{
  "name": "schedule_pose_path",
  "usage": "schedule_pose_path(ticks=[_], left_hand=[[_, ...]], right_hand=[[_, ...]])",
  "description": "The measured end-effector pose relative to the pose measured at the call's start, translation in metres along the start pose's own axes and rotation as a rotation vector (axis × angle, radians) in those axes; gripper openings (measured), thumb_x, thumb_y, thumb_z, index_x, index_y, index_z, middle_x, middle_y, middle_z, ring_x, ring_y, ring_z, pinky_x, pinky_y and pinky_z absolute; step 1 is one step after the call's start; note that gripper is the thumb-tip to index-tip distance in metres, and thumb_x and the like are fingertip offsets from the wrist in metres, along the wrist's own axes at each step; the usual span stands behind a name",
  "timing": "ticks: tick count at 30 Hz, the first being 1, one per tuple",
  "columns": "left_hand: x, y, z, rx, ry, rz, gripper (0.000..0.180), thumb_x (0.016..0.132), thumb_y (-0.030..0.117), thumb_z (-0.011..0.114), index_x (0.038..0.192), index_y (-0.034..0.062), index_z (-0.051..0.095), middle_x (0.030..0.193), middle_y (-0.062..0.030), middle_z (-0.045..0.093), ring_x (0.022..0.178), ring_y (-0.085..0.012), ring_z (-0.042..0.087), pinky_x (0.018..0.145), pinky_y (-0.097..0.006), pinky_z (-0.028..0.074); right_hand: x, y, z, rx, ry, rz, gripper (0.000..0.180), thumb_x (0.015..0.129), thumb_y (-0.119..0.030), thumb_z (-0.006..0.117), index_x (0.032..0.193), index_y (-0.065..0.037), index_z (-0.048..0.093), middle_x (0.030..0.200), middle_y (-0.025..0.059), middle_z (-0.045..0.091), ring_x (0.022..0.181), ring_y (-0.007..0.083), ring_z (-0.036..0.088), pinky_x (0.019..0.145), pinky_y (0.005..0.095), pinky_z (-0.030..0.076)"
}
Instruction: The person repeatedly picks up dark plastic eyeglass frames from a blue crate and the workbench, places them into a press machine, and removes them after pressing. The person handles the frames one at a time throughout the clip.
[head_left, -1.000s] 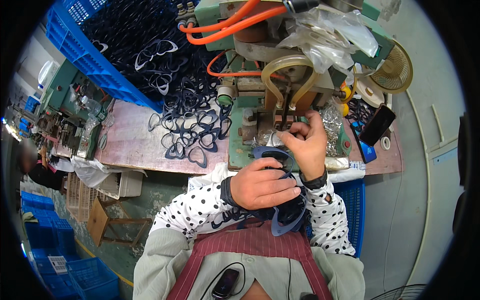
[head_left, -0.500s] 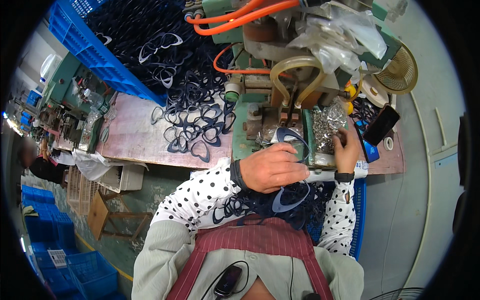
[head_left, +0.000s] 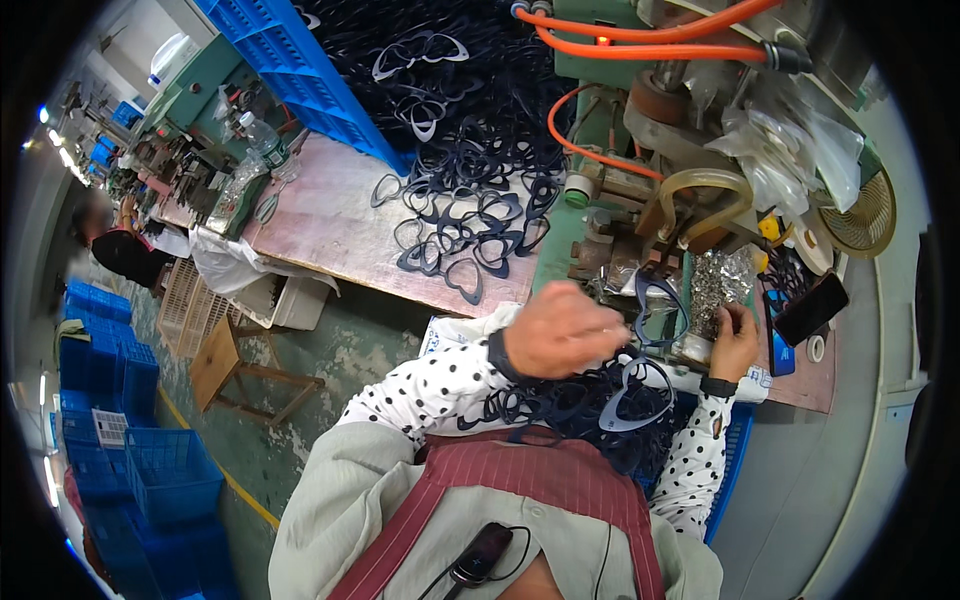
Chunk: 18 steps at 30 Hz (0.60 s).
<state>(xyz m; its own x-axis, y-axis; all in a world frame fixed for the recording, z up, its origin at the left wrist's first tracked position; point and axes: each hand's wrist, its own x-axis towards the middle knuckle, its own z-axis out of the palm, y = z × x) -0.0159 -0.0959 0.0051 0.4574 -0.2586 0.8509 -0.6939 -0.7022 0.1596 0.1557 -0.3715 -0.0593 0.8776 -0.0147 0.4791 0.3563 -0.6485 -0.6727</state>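
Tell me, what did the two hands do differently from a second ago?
The right hand moved off the dark eyeglass frame at the green machine and over to the tray of small shiny parts. The left hand kept hold of the frame. The pile of frames on the bench stayed put.

Bright, even daylight fills the scene; glare flares at the far left rim. Fisheye bending curves edges, a black vignette surrounds, and the periphery blurs.
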Motion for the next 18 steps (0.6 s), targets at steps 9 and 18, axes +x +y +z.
schedule_pose_path(ticks=[9,18], left_hand=[[-0.128,-0.056,-0.096,0.911,-0.620,-0.714,0.017,0.078,0.014,0.058,0.087,0.0202,0.071,0.128,-0.0053,0.057,0.112,-0.0284,0.053,0.093,-0.050,0.035],[-0.086,-0.085,-0.103,0.230,-0.139,-0.788,0.022,0.079,0.004,0.063,0.100,0.0071,0.057,0.114,-0.0140,0.061,0.101,-0.0348,0.059,0.085,-0.043,0.042]], right_hand=[[0.000,-0.002,-0.002,-0.026,-0.013,-0.048,0.012,0.080,-0.008,0.073,0.092,-0.009,0.074,0.086,0.0111,0.070,0.079,0.0243,0.063,0.073,0.0333,0.050],[0.009,-0.034,-0.008,0.196,-0.077,-0.003,0.016,0.081,-0.004,0.069,0.097,-0.005,0.074,0.090,0.0118,0.071,0.076,0.0197,0.065,0.070,0.0301,0.050]])
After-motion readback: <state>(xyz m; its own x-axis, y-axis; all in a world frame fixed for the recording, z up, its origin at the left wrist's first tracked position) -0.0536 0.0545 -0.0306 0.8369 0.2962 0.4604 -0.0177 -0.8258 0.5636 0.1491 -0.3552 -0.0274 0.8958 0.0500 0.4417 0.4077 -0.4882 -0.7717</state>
